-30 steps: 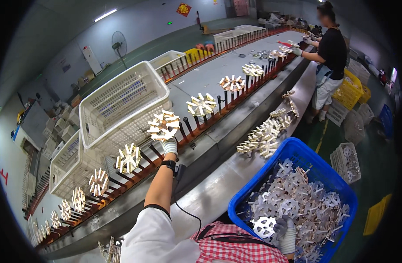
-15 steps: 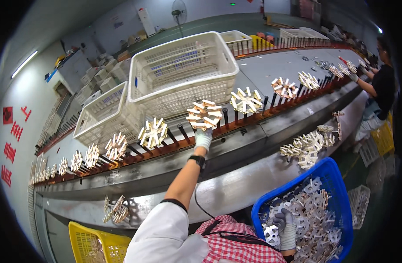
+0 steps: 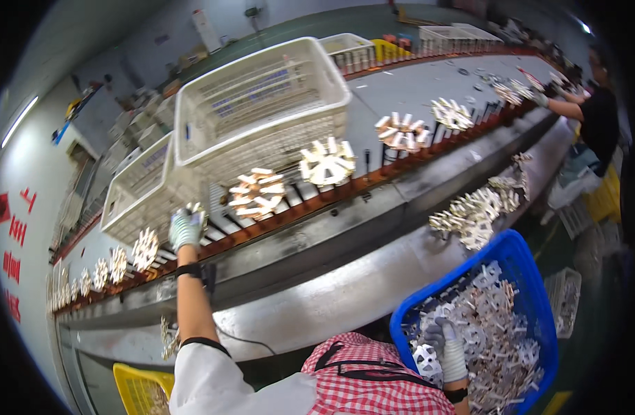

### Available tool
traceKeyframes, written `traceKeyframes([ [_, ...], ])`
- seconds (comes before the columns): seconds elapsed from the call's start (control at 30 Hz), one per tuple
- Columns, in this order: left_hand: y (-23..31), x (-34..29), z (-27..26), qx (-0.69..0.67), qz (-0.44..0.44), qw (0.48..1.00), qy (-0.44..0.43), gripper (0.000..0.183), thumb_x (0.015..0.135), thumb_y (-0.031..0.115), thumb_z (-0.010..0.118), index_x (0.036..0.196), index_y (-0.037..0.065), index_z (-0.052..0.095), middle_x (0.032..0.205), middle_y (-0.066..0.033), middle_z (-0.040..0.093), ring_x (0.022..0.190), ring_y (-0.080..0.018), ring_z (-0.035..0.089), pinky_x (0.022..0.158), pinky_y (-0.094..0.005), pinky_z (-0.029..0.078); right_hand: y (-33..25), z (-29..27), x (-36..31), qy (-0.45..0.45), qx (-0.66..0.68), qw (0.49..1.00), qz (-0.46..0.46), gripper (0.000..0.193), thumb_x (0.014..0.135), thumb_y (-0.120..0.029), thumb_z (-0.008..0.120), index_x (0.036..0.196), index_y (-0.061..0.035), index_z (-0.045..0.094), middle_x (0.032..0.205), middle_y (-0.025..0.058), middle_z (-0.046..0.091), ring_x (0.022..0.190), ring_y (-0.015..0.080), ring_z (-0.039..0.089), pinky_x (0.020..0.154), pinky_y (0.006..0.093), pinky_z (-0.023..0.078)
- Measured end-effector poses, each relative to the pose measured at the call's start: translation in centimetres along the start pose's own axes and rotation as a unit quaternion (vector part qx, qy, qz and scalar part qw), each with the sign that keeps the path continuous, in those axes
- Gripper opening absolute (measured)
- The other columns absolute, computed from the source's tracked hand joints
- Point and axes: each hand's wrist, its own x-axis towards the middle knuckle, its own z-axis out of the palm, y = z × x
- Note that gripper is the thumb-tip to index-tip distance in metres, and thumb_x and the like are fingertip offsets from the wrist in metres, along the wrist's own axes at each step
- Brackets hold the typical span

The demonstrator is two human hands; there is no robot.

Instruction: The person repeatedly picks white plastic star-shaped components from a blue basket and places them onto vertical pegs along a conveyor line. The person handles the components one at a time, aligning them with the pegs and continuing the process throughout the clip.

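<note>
My left hand (image 3: 184,232), in a pale knit glove, is closed on a round, spoked metal piece (image 3: 201,216) with stubby white rods, which sits in the row along the rail; the hand partly hides it. To its right are a coppery spoked piece (image 3: 257,194) and a golden one (image 3: 328,163). To its left, another spoked piece (image 3: 146,250) is lined up with smaller-looking ones beyond. Down at the right, my gloved right hand (image 3: 447,348) is inside the blue basket (image 3: 397,325), its fingers curled round a flat white metal plate with cutouts (image 3: 428,362).
Large white crates (image 3: 262,131) stand behind the rail of black posts. A pile of spoked pieces (image 3: 473,216) lies on the metal ledge (image 3: 331,290). A yellow basket (image 3: 141,387) is at lower left. Another person (image 3: 597,128) works at the far right. A cable crosses the ledge.
My left hand has left the coppery piece and moved left to the neighbouring spoked piece. My right hand stays in the blue basket with the plate. The whole view has shifted slightly.
</note>
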Motion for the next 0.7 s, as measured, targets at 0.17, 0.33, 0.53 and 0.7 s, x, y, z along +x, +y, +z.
traceKeyframes([
  [0.17, 4.3, 2.0, 2.1, -0.028, -0.031, 0.999, -0.019, 0.035, 0.081, 0.030, 0.070, 0.105, 0.006, 0.064, 0.095, -0.0236, 0.068, 0.087, -0.0442, 0.065, 0.073, -0.0514, 0.050, -1.2, 0.2, -1.5, 0.057, -0.007, 0.997, -0.055, 0.053, 0.096, -0.045, 0.058, 0.123, 0.0003, 0.055, 0.094, 0.0140, 0.067, 0.082, 0.0215, 0.067, 0.075, 0.0328, 0.054],
  [0.33, -6.2, 5.2, 7.6, 0.024, 0.062, 0.996, -0.063, 0.048, 0.086, 0.044, 0.064, 0.106, 0.001, 0.067, 0.097, -0.0264, 0.067, 0.081, -0.0441, 0.064, 0.068, -0.0505, 0.050, -2.6, -4.1, -1.6, 0.157, -0.119, 0.976, -0.093, 0.050, 0.098, -0.042, 0.050, 0.120, 0.0019, 0.060, 0.115, 0.0133, 0.063, 0.106, 0.0214, 0.057, 0.096, 0.0321, 0.043],
  [0.53, -9.1, 7.1, 7.7, 0.033, -0.001, 0.997, -0.075, 0.060, 0.093, 0.050, 0.055, 0.121, -0.003, 0.059, 0.109, -0.0246, 0.066, 0.097, -0.0416, 0.062, 0.083, -0.0477, 0.049, -0.4, -13.2, -1.1, 0.330, -0.014, 0.944, -0.023, 0.035, 0.095, -0.037, 0.056, 0.111, -0.0060, 0.064, 0.090, 0.0095, 0.071, 0.074, 0.0181, 0.067, 0.067, 0.0322, 0.055],
  [0.7, 2.1, 2.2, 4.1, -0.143, 0.153, 0.973, 0.092, 0.045, 0.096, 0.035, 0.058, 0.119, -0.004, 0.059, 0.122, -0.0194, 0.061, 0.105, -0.0351, 0.061, 0.093, -0.0423, 0.048, 5.6, -19.2, -0.7, 0.317, -0.469, 0.823, 0.048, 0.040, 0.093, -0.038, 0.053, 0.110, -0.0050, 0.067, 0.102, 0.0203, 0.069, 0.096, 0.0338, 0.067, 0.087, 0.0408, 0.051],
])
